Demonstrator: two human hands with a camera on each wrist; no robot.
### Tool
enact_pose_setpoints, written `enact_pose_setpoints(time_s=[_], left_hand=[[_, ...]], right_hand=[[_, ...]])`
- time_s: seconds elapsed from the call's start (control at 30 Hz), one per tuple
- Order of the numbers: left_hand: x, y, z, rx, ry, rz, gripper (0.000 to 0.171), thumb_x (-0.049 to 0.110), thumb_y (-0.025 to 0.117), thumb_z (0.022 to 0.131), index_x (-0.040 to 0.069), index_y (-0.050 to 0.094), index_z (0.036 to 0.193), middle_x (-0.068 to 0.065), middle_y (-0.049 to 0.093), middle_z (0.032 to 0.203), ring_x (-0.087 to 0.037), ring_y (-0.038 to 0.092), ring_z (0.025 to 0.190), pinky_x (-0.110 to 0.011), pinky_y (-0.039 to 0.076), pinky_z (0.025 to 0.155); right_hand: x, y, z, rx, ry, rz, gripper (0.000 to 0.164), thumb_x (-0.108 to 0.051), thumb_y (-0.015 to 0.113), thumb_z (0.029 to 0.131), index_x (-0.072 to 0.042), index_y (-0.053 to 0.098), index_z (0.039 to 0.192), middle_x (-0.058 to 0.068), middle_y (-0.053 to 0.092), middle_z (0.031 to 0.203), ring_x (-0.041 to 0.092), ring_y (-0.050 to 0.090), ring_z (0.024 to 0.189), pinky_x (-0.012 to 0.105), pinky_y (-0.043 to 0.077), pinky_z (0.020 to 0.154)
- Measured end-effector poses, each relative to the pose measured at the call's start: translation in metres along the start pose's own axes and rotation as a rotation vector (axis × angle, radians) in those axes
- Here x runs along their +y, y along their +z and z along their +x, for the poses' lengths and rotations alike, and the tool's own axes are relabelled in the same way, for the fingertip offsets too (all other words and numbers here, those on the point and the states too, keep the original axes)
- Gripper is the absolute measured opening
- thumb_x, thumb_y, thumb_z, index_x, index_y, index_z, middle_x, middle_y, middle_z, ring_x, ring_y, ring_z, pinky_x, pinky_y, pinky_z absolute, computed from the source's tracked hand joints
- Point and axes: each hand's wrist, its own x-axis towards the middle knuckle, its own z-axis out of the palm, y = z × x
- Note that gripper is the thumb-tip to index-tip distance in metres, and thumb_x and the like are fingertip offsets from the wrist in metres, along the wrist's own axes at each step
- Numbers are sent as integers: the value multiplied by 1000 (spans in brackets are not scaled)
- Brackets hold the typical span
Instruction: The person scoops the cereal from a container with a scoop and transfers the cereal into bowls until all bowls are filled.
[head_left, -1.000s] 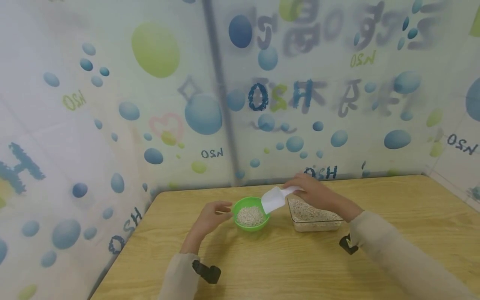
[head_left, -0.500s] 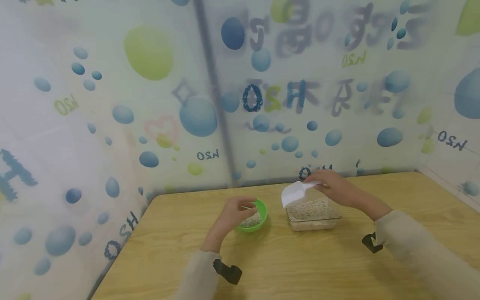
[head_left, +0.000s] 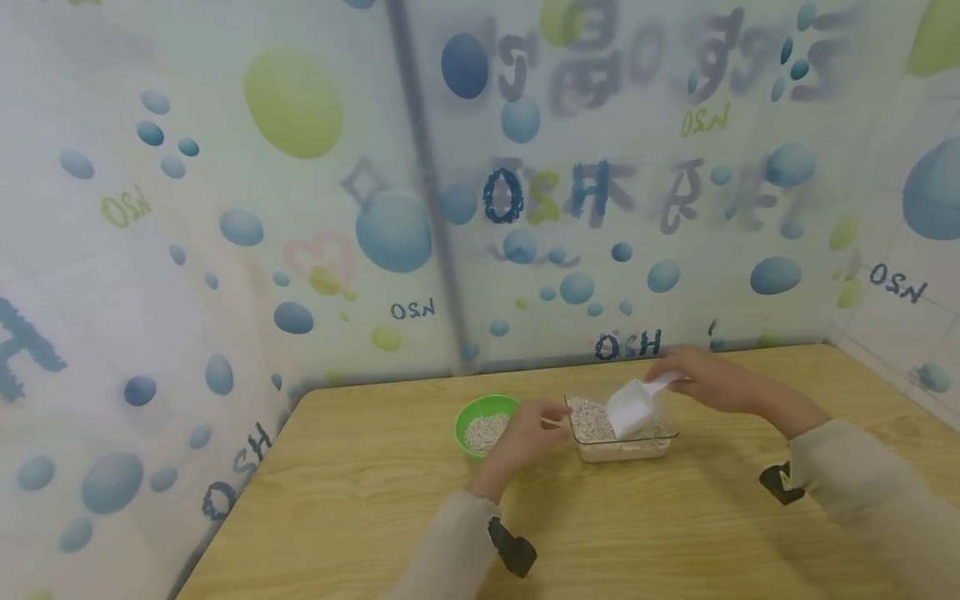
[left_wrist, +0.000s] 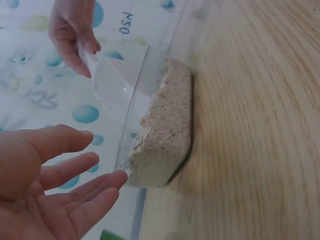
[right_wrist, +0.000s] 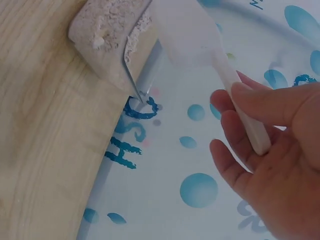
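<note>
My right hand (head_left: 708,379) grips the handle of a white scoop (head_left: 632,407), as the right wrist view confirms with thumb and fingers around the handle (right_wrist: 247,120). The scoop's blade tilts down over a clear rectangular container (head_left: 626,451) of oat-like flakes (left_wrist: 167,110); whether it touches the flakes cannot be told. My left hand (head_left: 527,437) reaches to the container's left end, its fingers loosely spread and holding nothing. In the left wrist view its fingertips are close to the container wall; contact is unclear. Behind the left hand stands a green bowl (head_left: 467,413) with pale flakes in it.
Everything stands on a wooden table (head_left: 360,500). A wall sheet (head_left: 360,333) printed with blue and green drops rises along the table's back edge and left side. Dark wrist mounts (head_left: 512,547) sit on both sleeves.
The scoop has moved right, from the green bowl to above the clear container, and now dips lower. My left hand has passed rightward across the bowl to the container's end.
</note>
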Motion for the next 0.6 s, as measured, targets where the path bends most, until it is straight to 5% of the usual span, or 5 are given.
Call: enact_pose_setpoints(time_s=[0.27, 0.6], left_hand=[[-3, 11, 9, -17, -79, 37, 32, 17, 62, 88, 7, 60, 118, -11, 56, 117, -25, 56, 101, -37, 49, 80], [-7, 15, 12, -17, -59, 54, 34, 13, 62, 88, 5, 58, 121, -11, 56, 122, -27, 56, 105, -36, 49, 82]], right_hand=[[-1, -11, 2, -88, 33, -6, 23, 8, 57, 85, -1, 65, 105, 9, 62, 105, 35, 55, 100, 47, 47, 80], [0, -2, 1, -117, 68, 52, 24, 5, 54, 87, 0, 63, 109, 11, 61, 107, 34, 54, 101, 47, 46, 82]])
